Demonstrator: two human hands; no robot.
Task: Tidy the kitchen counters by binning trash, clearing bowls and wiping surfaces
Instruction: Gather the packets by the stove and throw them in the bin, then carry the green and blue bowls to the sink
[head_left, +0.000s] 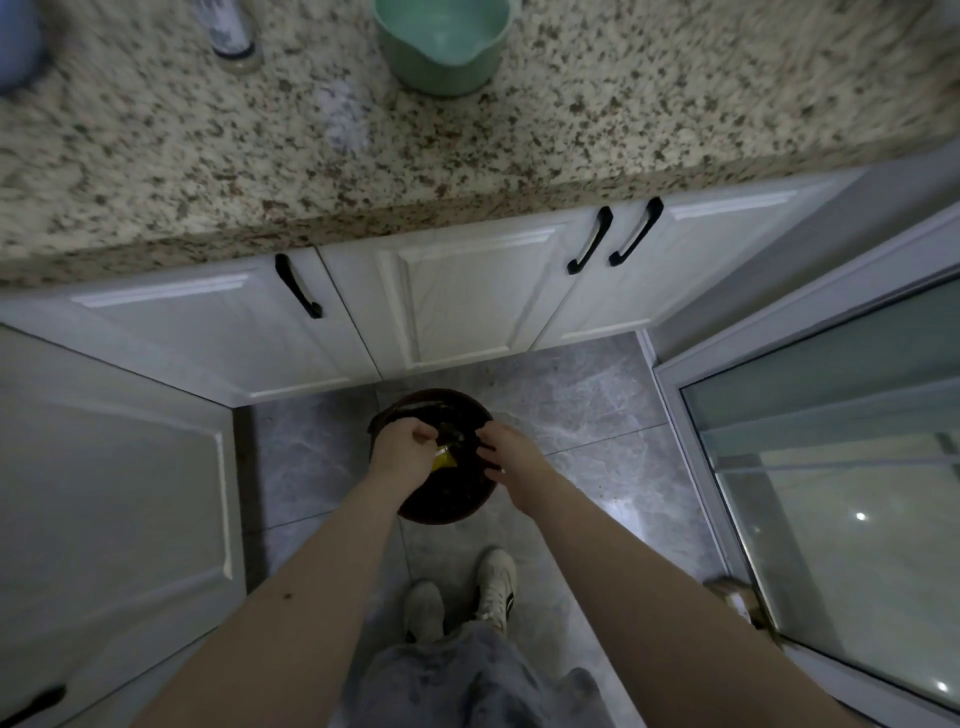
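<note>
Down at floor level, the left hand curls its fingers around a yellow wrapper, which pokes out on the thumb side, directly over the open mouth of the dark round bin. The wrapper's long axis cannot be judged. Just to its right, the right hand hovers over the same opening, fingers loosely bent, apparently holding nothing. Nothing stands between wrapper and bin, so the drop looks unobstructed. Well beyond the fingers, up on the speckled granite counter, sit a bottle and, further right, a green bowl, not yet cleared.
</note>
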